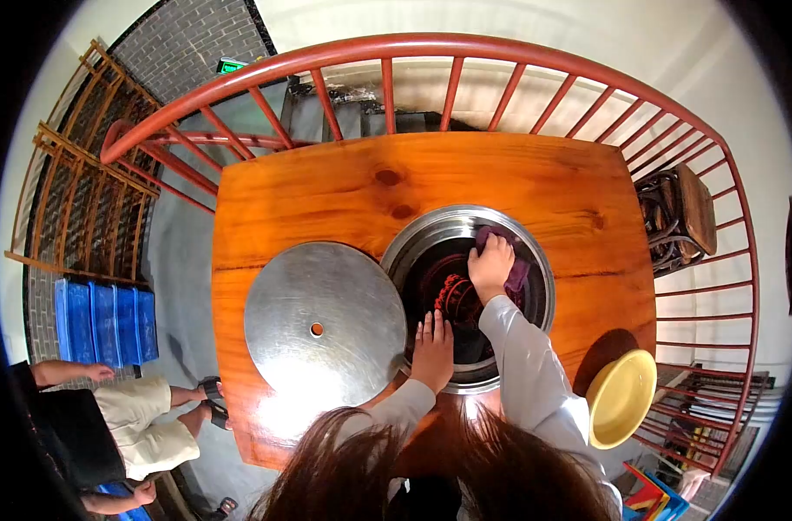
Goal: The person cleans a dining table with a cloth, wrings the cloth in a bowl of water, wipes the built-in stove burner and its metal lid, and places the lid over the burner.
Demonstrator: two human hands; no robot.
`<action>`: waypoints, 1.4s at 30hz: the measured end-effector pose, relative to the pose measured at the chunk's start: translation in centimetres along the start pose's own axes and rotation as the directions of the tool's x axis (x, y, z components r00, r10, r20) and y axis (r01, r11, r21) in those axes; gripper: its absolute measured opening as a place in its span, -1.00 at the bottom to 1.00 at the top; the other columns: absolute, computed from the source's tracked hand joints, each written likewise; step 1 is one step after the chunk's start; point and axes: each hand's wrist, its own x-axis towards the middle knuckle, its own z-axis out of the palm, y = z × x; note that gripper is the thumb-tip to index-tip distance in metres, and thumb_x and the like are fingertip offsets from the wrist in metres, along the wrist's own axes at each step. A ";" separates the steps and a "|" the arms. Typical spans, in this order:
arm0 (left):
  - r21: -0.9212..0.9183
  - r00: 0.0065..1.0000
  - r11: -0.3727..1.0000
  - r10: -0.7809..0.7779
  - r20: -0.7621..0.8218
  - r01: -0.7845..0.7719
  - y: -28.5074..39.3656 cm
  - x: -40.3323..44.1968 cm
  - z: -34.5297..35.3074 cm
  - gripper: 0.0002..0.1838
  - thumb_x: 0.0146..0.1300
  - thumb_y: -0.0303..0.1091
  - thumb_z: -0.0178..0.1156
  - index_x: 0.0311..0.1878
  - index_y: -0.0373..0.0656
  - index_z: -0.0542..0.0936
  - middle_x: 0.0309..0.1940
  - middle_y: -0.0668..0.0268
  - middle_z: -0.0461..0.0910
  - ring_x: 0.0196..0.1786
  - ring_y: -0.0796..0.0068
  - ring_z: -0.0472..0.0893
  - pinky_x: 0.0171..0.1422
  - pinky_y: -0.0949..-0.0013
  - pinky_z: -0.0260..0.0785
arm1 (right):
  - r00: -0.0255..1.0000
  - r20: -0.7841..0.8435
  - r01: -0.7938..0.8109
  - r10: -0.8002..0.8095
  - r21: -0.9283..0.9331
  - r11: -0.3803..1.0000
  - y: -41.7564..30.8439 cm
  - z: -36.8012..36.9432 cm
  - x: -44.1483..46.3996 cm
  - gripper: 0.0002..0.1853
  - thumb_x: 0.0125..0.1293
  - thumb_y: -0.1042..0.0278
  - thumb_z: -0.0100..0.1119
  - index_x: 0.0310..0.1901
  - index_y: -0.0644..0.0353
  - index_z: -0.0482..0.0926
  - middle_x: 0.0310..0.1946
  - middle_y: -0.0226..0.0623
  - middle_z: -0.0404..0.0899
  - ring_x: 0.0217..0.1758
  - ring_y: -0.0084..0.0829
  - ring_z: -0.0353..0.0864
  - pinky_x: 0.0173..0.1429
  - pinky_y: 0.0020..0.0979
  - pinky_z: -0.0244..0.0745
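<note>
Set into the wooden table is a round cooktop (426, 269) with a black surface, red markings and a shiny metal rim (548, 300). My right hand (491, 265) grips a dark purple cloth (517, 276) against the far right part of the black surface, partly hiding the cloth. At the near side of the cooktop, my left hand (432, 352) lies flat with its fingers stretched out, holding nothing. A round metal lid (322, 295) with a small hole rests on the table just left of the cooktop.
A yellow basin (622, 399) sits at the table's (300, 200) right edge. Red railing (439, 43) curves round the far and right sides. A person (109, 425) is at the lower left, near blue bins (105, 321). A wooden stool (695, 208) stands beyond the right railing.
</note>
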 end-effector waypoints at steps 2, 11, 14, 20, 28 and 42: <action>-0.001 1.000 1.000 0.010 -0.023 -0.010 -0.2 -0.1 0.1 -0.45 0.32 -0.35 -0.10 0.37 -0.34 0.22 0.45 -0.07 0.04 0.50 -0.04 0.03 0.53 0.00 -0.10 | 0.994 0.040 0.097 -0.097 0.004 0.995 -0.8 0.7 0.5 -0.52 0.04 0.17 0.27 -0.01 0.22 0.50 -0.04 -0.14 0.47 0.18 -0.11 0.36 0.39 -0.07 0.10; -0.008 0.999 1.000 0.030 -0.020 -0.030 -0.1 -0.2 -0.4 -0.44 0.27 -0.38 -0.10 0.35 -0.34 0.25 0.44 -0.07 0.06 0.50 -0.04 0.05 0.53 -0.02 -0.10 | 0.788 0.050 0.589 -0.613 0.226 0.776 -5.6 1.4 -0.1 -0.68 -0.04 0.18 0.27 -0.30 0.23 0.56 -0.22 -0.17 0.51 0.02 -0.11 0.43 0.21 -0.12 0.26; -0.015 1.000 1.000 0.013 -0.027 -0.014 0.1 0.0 -0.3 -0.45 0.28 -0.39 -0.10 0.35 -0.35 0.24 0.44 -0.08 0.06 0.50 -0.04 0.05 0.54 -0.01 -0.11 | 0.667 0.064 0.675 -0.742 0.369 0.639 -5.5 1.2 -0.5 -0.60 -0.04 0.17 0.29 -0.17 0.21 0.58 -0.15 -0.20 0.52 0.08 -0.14 0.42 0.26 -0.15 0.25; 0.050 1.000 0.999 -0.002 -0.024 0.003 0.6 0.0 -0.9 -0.48 0.33 -0.35 -0.12 0.33 -0.35 0.28 0.42 -0.07 0.12 0.48 -0.02 0.10 0.55 -0.02 -0.15 | 0.637 0.277 0.625 -0.720 0.362 0.692 -4.6 0.7 0.8 -0.51 0.08 0.08 0.21 0.00 0.19 0.54 0.00 -0.18 0.52 0.21 -0.15 0.39 0.33 -0.17 0.22; 0.071 0.997 0.997 -0.013 -0.078 0.019 0.8 0.0 -0.5 -0.48 0.31 -0.36 -0.12 0.31 -0.34 0.31 0.41 -0.07 0.14 0.47 0.00 0.12 0.54 -0.03 -0.14 | 0.844 0.314 0.379 -0.435 0.225 0.898 1.7 -2.4 3.5 -0.46 0.13 0.08 0.12 0.09 0.27 0.48 0.08 -0.06 0.49 0.15 -0.07 0.45 0.24 -0.15 0.36; 0.078 0.996 0.997 0.004 -0.093 0.003 0.5 -0.2 -0.3 -0.48 0.32 -0.34 -0.12 0.32 -0.33 0.31 0.41 -0.05 0.15 0.47 0.02 0.13 0.54 -0.04 -0.15 | 0.932 0.354 -0.135 0.072 0.155 0.979 7.7 -5.8 -1.6 -0.49 0.23 0.15 0.05 0.06 0.44 0.41 0.02 0.24 0.49 0.16 0.12 0.44 0.29 -0.11 0.32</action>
